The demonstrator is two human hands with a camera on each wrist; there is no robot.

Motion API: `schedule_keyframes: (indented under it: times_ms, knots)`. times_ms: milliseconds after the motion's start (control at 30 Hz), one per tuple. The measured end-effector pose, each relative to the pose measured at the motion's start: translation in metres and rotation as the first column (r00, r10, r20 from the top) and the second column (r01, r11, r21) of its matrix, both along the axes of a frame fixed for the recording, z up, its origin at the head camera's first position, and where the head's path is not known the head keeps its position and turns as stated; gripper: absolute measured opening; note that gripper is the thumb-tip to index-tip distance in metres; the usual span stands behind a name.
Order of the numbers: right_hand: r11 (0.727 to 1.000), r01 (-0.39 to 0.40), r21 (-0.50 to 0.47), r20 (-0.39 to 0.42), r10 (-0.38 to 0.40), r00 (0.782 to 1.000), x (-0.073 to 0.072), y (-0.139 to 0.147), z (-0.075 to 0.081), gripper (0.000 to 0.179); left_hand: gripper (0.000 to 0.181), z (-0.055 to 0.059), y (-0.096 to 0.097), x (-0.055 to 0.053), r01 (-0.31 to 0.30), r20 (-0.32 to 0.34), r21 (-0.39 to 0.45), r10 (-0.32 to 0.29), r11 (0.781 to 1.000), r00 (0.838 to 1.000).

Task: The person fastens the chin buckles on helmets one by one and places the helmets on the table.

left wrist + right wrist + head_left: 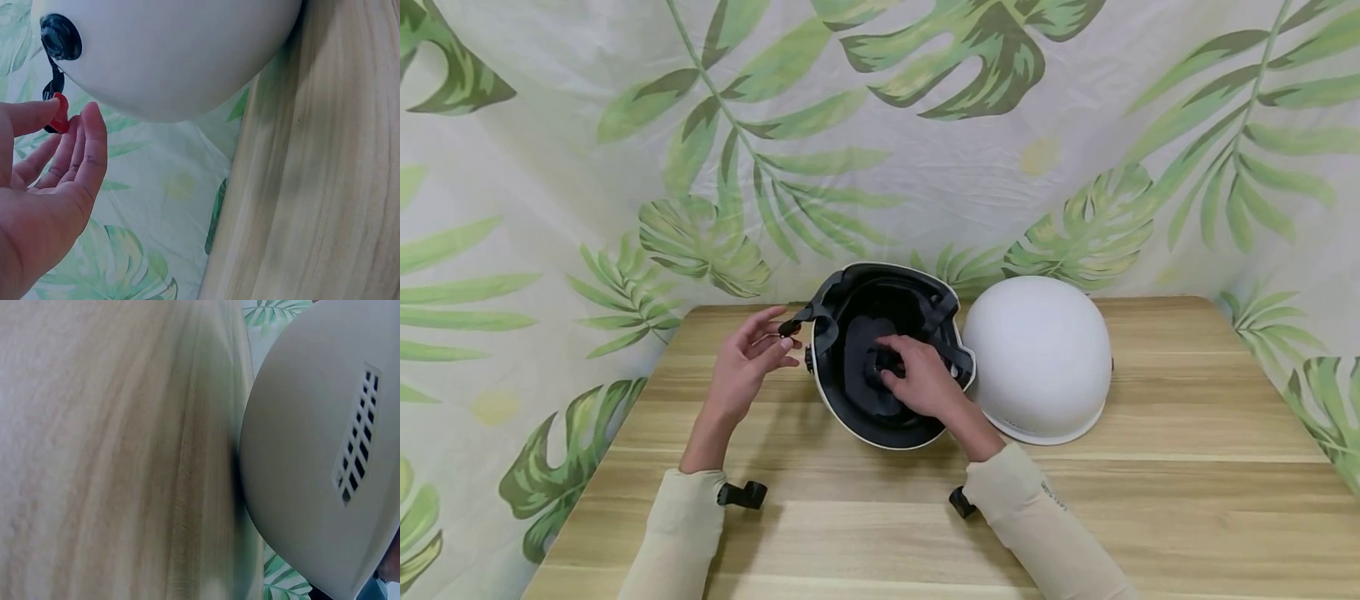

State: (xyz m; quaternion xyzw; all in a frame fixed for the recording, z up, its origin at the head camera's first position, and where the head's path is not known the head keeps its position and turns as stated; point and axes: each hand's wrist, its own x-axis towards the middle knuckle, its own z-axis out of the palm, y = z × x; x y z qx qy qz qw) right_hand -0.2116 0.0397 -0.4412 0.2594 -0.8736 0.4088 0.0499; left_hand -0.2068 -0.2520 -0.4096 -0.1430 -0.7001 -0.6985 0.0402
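A white helmet (pixel 891 442) lies crown down on the table, its black padded inside facing up. At its left side my left hand (pixel 739 367) pinches a strap buckle, whose red part (pixel 60 114) shows between thumb and fingers in the left wrist view. The black strap (pixel 808 315) runs from the buckle to the helmet. My right hand (pixel 919 375) reaches into the helmet, thumb and forefinger bent around a dark part against the black lining; I cannot tell if they grip it. A round black knob (pixel 61 37) sits on the helmet's outside.
A second white helmet (pixel 1041 358) stands dome up close at the right of the first. Both are on a wooden table (pixel 1180 492). Behind it hangs a leaf-patterned cloth (pixel 955 192). A slotted vent (pixel 359 434) shows in the right wrist view.
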Motion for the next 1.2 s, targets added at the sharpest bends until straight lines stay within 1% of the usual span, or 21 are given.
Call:
schedule_keyframes:
  times_ms: [100, 267, 500, 567, 733, 867, 933, 1033, 1133, 1200]
  knots:
    - [1.000, 0.006, -0.011, -0.001, -0.006, 1.000, -0.0013, -0.0012, -0.0018, 0.045, 0.052, 0.0037, 0.0016, 0.0014, -0.022, -0.024, 0.015, 0.022, 1.000, 0.999]
    - [1.000, 0.018, 0.007, -0.017, -0.018, 1.000, -0.0016, -0.0044, -0.0026, 0.045, 0.051, 0.0071, 0.0025, 0.0026, -0.041, -0.053, 0.034, 0.043, 0.999, 0.998]
    - [0.999, 0.025, 0.025, -0.044, -0.024, 0.999, -0.0008, -0.0059, -0.0026, 0.044, 0.048, 0.0106, 0.0025, 0.0039, -0.052, -0.068, 0.036, 0.054, 0.998, 0.996]
    - [0.999, 0.022, 0.025, -0.039, -0.021, 0.999, -0.0003, -0.0064, -0.0026, 0.045, 0.048, 0.0110, 0.0024, 0.0043, -0.056, -0.072, 0.028, 0.058, 0.998, 0.996]
    - [1.000, -0.004, 0.018, -0.006, 0.005, 1.000, 0.0001, -0.0067, -0.0026, 0.048, 0.048, 0.0108, 0.0017, 0.0048, -0.063, -0.082, 0.017, 0.064, 0.998, 0.995]
    - [0.999, -0.048, 0.016, -0.011, 0.048, 0.999, -0.0008, -0.0052, -0.0031, 0.047, 0.048, 0.0099, 0.0018, 0.0047, -0.064, -0.085, 0.008, 0.065, 0.998, 0.994]
    - [0.998, -0.069, 0.000, -0.011, 0.069, 0.998, -0.0013, -0.0041, -0.0029, 0.047, 0.048, 0.0097, 0.0020, 0.0044, -0.065, -0.085, 0.002, 0.065, 0.998, 0.994]
    - [0.994, -0.087, -0.058, 0.013, 0.088, 0.996, -0.0017, -0.0029, -0.0015, 0.048, 0.049, 0.0095, 0.0026, 0.0038, -0.068, -0.084, 0.002, 0.068, 0.998, 0.994]
    - [0.990, -0.083, -0.117, 0.045, 0.089, 0.995, -0.0018, -0.0033, 0.0000, 0.053, 0.050, 0.0096, 0.0042, 0.0035, -0.069, -0.084, 0.007, 0.069, 0.998, 0.994]
    - [0.990, -0.067, -0.128, 0.064, 0.075, 0.995, -0.0018, -0.0043, 0.0005, 0.055, 0.051, 0.0095, 0.0052, 0.0034, -0.066, -0.088, 0.012, 0.067, 0.998, 0.994]
